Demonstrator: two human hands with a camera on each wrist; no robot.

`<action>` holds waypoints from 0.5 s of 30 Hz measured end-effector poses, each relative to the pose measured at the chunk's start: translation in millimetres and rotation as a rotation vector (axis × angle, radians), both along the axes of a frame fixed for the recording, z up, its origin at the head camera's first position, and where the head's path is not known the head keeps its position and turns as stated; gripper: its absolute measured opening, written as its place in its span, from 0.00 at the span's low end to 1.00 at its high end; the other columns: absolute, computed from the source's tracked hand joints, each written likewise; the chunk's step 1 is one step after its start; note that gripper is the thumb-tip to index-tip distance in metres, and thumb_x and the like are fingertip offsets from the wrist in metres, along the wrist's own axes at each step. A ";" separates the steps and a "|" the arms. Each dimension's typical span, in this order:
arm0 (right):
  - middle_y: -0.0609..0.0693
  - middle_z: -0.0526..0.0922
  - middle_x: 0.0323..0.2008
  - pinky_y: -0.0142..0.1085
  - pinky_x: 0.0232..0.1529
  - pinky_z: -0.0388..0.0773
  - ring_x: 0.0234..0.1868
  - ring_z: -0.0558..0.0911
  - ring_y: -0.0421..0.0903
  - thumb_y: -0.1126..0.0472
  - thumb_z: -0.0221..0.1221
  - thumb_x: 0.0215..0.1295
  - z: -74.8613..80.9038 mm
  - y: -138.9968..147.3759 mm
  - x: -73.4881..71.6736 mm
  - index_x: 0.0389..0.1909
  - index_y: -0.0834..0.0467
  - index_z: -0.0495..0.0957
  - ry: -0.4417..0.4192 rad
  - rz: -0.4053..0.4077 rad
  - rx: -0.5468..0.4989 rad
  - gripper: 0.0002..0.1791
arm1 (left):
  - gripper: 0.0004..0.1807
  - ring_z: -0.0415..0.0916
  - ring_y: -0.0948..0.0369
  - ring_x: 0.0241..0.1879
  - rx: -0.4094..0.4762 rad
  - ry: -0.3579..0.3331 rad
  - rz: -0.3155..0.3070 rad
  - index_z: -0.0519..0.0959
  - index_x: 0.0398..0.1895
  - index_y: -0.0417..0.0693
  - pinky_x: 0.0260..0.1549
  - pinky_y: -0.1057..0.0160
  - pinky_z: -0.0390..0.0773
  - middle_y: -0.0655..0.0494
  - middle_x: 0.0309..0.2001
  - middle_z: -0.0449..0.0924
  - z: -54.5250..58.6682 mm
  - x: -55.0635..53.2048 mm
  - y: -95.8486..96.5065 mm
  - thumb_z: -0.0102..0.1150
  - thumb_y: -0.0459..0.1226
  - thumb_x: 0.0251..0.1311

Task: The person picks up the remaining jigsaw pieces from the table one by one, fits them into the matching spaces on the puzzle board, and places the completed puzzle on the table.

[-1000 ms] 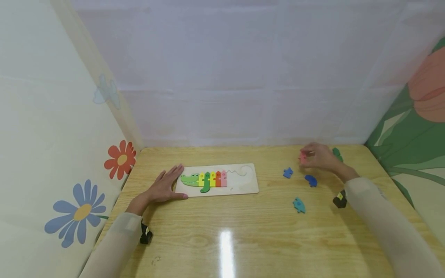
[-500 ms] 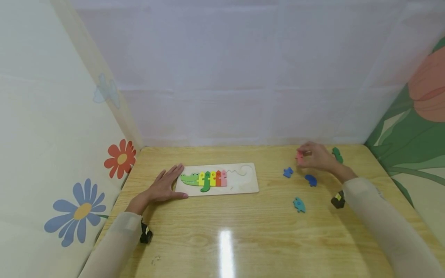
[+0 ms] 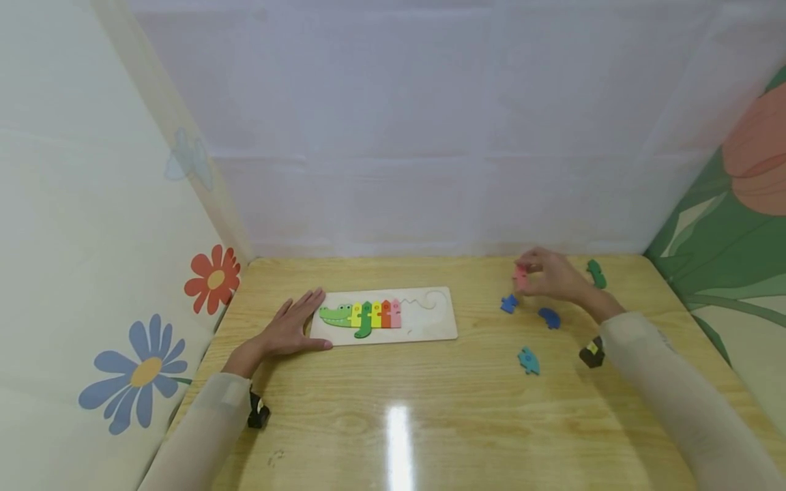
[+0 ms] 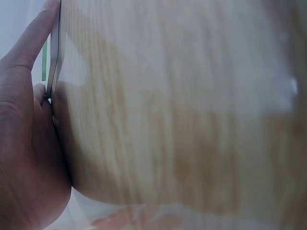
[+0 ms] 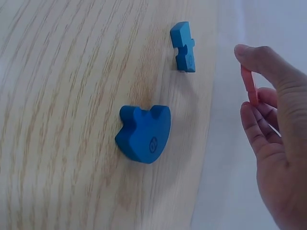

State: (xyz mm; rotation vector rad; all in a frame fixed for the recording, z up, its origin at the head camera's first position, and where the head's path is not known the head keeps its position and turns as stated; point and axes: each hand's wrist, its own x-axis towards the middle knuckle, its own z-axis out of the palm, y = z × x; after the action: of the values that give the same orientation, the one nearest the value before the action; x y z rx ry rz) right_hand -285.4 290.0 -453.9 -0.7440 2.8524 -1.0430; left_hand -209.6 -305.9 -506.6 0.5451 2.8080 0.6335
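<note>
A pale wooden puzzle board [image 3: 432, 329] lies on the table with a crocodile head [image 3: 334, 316] and several coloured body pieces in it. The board's right part shows a bare, curled tail outline. My left hand [image 3: 288, 329] rests at the board's left end, fingers spread along the top corner and thumb at the bottom edge. Raised over the table at the right, my right hand [image 3: 555, 278] pinches a pinkish-red puzzle piece [image 5: 248, 85] between thumb and fingers. Below that hand lie a small blue puzzle piece [image 3: 508, 304] and a rounded blue piece [image 5: 146, 134].
A teal puzzle piece [image 3: 528, 361] lies nearer the front of the wooden table [image 3: 344, 409]. Behind the right hand is a green piece [image 3: 595, 273]. A white sheet [image 3: 393, 170] hangs along the table's back edge, and flower-printed panels stand on both sides.
My right hand has moved a little left with the pinkish-red piece, from beyond the small blue piece to close above it. The left hand and the board look unchanged.
</note>
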 end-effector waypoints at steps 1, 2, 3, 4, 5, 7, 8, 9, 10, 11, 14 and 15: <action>0.67 0.83 0.55 0.61 0.55 0.84 0.56 0.85 0.68 0.66 0.79 0.54 0.3 -0.9 0.1 0.59 0.72 0.78 -0.002 0.001 -0.001 0.33 | 0.67 0.37 0.42 0.85 -0.001 -0.001 0.000 0.46 0.87 0.41 0.79 0.34 0.32 0.41 0.86 0.42 0.1 0.0 0.0 0.72 0.64 0.57; 0.67 0.83 0.55 0.61 0.55 0.84 0.55 0.85 0.68 0.66 0.80 0.54 0.7 -1.8 0.3 0.59 0.72 0.78 0.001 0.004 0.002 0.34 | 0.67 0.37 0.42 0.85 0.000 -0.001 0.000 0.46 0.87 0.41 0.79 0.34 0.32 0.41 0.86 0.42 0.3 0.1 0.0 0.72 0.64 0.57; 0.67 0.83 0.55 0.61 0.55 0.84 0.55 0.85 0.68 0.65 0.80 0.53 0.8 -2.6 0.3 0.59 0.71 0.78 0.003 0.006 0.005 0.34 | 0.67 0.37 0.42 0.85 0.000 -0.001 0.000 0.46 0.87 0.41 0.79 0.34 0.32 0.41 0.86 0.42 0.4 0.1 0.0 0.72 0.64 0.57; 0.67 0.83 0.55 0.61 0.55 0.84 0.55 0.86 0.68 0.65 0.80 0.53 1.0 -3.5 0.3 0.59 0.71 0.78 0.005 0.008 0.006 0.34 | 0.67 0.37 0.42 0.85 0.001 -0.002 0.000 0.46 0.87 0.41 0.79 0.34 0.32 0.41 0.86 0.42 0.5 0.2 0.0 0.72 0.64 0.57; 0.66 0.83 0.54 0.61 0.55 0.84 0.55 0.86 0.67 0.65 0.81 0.52 1.3 -4.6 0.5 0.59 0.71 0.78 0.009 0.009 0.007 0.34 | 0.67 0.37 0.42 0.85 0.002 -0.003 -0.001 0.46 0.87 0.41 0.79 0.34 0.32 0.41 0.86 0.42 0.6 0.2 -0.1 0.72 0.64 0.57; 0.66 0.83 0.54 0.60 0.55 0.84 0.55 0.86 0.67 0.65 0.81 0.51 2.0 -6.8 0.9 0.58 0.71 0.78 0.017 0.015 0.005 0.34 | 0.67 0.37 0.42 0.85 0.001 -0.001 0.000 0.46 0.87 0.41 0.79 0.34 0.32 0.41 0.86 0.43 0.7 0.2 -0.2 0.72 0.64 0.57; 0.66 0.83 0.53 0.60 0.54 0.84 0.54 0.86 0.67 0.65 0.81 0.51 2.3 -7.9 1.3 0.58 0.71 0.78 0.025 0.020 0.006 0.34 | 0.67 0.37 0.42 0.85 0.002 -0.001 -0.001 0.46 0.87 0.41 0.79 0.34 0.32 0.41 0.86 0.43 0.6 0.1 -0.4 0.72 0.64 0.57; 0.65 0.84 0.53 0.60 0.54 0.85 0.54 0.87 0.66 0.64 0.82 0.50 2.5 -9.3 1.4 0.57 0.71 0.79 0.030 0.022 0.002 0.34 | 0.67 0.37 0.42 0.85 0.000 0.000 -0.001 0.46 0.87 0.41 0.79 0.34 0.32 0.41 0.86 0.43 0.5 0.0 -0.4 0.72 0.64 0.57; 0.65 0.84 0.53 0.60 0.54 0.85 0.53 0.87 0.66 0.64 0.82 0.50 2.7 -10.6 1.7 0.57 0.71 0.79 0.038 0.024 -0.001 0.34 | 0.67 0.37 0.42 0.85 -0.001 0.001 -0.001 0.46 0.87 0.41 0.79 0.34 0.32 0.41 0.86 0.43 0.3 -0.1 -0.5 0.72 0.64 0.57; 0.65 0.84 0.52 0.60 0.54 0.85 0.52 0.87 0.66 0.64 0.82 0.49 2.8 -12.1 2.0 0.56 0.71 0.79 0.045 0.028 -0.004 0.34 | 0.67 0.37 0.42 0.85 -0.002 0.002 -0.001 0.46 0.87 0.41 0.79 0.34 0.32 0.41 0.86 0.43 0.1 -0.2 -0.5 0.71 0.64 0.57; 0.64 0.85 0.52 0.59 0.53 0.85 0.51 0.88 0.65 0.63 0.82 0.49 2.9 -16.3 2.3 0.55 0.70 0.80 0.066 0.038 -0.005 0.34 | 0.67 0.37 0.42 0.85 -0.004 0.004 -0.002 0.46 0.87 0.41 0.79 0.34 0.32 0.41 0.86 0.43 -0.7 -0.5 -0.6 0.71 0.65 0.57; 0.64 0.85 0.52 0.59 0.54 0.85 0.51 0.88 0.64 0.63 0.82 0.49 3.1 -17.7 2.4 0.55 0.71 0.81 0.071 0.041 -0.004 0.33 | 0.67 0.37 0.42 0.85 -0.004 0.005 -0.002 0.46 0.87 0.41 0.79 0.34 0.32 0.41 0.86 0.43 -1.1 -0.5 -0.7 0.71 0.65 0.57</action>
State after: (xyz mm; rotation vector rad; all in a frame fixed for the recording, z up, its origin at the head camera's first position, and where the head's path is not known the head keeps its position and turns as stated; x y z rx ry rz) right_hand -283.0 272.3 -450.8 -0.8527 2.8810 -1.0379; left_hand -210.1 -306.6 -507.6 0.5499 2.8125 0.6261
